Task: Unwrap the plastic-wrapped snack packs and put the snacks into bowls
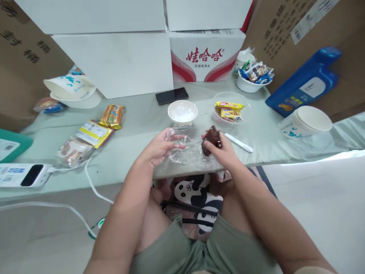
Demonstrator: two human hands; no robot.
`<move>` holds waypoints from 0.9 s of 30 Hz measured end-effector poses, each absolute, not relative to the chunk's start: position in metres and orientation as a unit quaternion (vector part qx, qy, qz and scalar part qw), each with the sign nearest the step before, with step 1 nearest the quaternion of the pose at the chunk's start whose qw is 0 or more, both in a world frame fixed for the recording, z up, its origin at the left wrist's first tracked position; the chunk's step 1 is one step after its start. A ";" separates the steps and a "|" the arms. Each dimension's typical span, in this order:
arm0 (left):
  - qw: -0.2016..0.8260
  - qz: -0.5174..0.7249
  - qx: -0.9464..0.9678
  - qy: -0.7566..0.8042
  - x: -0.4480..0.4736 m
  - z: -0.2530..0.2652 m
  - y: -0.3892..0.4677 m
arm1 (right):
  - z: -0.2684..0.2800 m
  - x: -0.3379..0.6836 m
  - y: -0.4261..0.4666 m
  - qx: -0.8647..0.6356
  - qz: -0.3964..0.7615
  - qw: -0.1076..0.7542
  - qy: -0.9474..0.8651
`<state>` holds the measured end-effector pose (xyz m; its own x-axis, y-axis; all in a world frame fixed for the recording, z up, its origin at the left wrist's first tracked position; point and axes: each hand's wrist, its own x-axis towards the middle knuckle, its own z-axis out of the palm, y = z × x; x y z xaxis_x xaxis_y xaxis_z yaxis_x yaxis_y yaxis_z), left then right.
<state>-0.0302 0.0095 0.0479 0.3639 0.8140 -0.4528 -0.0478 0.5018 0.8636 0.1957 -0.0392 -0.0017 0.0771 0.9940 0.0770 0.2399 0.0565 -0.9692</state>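
Observation:
My left hand (162, 147) has its fingers stretched out and apart, touching a crumpled sheet of clear plastic film (189, 154) near the table's front edge. The film lies partly over and between those fingers. Fingers and thumb of my right hand (224, 152) are closed around a glossy dark brown piece (211, 141); its exact kind I cannot make out. Just behind the film stands a white paper bowl (183, 114) with something pale and shiny inside. A white pen-like tool (238, 142) lies right beside my right hand.
A clear tub (247, 112) holds yellow snack packets. Behind it sits a white bowl (251, 87) of wrappers. Stacked paper bowls (305, 121) and a blue bottle (305, 82) stand right. A phone (172, 96) lies near the boxes. Snack packets (95, 133) and a cabled power bank (24, 176) lie left.

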 end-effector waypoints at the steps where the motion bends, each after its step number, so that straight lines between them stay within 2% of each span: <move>1: 0.716 0.300 0.402 0.485 -0.033 0.048 0.011 | -0.002 0.200 -0.040 -0.551 0.398 0.527 -0.509; 4: 0.713 0.297 0.409 0.486 -0.037 0.048 0.013 | 0.006 0.226 -0.034 -0.536 0.337 0.642 -0.431; 7: 0.711 0.288 0.421 0.484 -0.037 0.048 0.014 | 0.037 0.267 -0.008 -0.585 0.164 0.634 -0.479; 8: 0.710 0.285 0.423 0.485 -0.037 0.048 0.015 | 0.052 0.282 0.006 -0.599 0.097 0.601 -0.520; 10: 0.709 0.281 0.426 0.486 -0.035 0.048 0.017 | 0.081 0.307 0.040 -0.621 -0.010 0.482 -0.618; 12: 0.711 0.278 0.427 0.484 -0.034 0.048 0.018 | 0.102 0.323 0.075 -0.636 -0.058 0.339 -0.691; 14: 0.712 0.275 0.429 0.483 -0.034 0.049 0.018 | 0.109 0.331 0.106 -0.640 -0.050 0.196 -0.741; 15: 0.711 0.272 0.431 0.484 -0.035 0.049 0.018 | 0.108 0.332 0.119 -0.642 -0.036 0.159 -0.749; 19: 0.702 0.261 0.445 0.491 -0.039 0.051 0.019 | 0.094 0.330 0.150 -0.670 0.067 0.089 -0.734; 22: 0.702 0.262 0.444 0.492 -0.041 0.049 0.021 | 0.099 0.327 0.155 -0.694 0.115 0.073 -0.707; 24: 0.707 0.262 0.442 0.487 -0.042 0.048 0.023 | 0.113 0.320 0.149 -0.704 0.091 0.085 -0.699; 27: 0.719 0.263 0.443 0.468 -0.044 0.047 0.026 | 0.129 0.294 0.117 -0.680 0.057 0.183 -0.707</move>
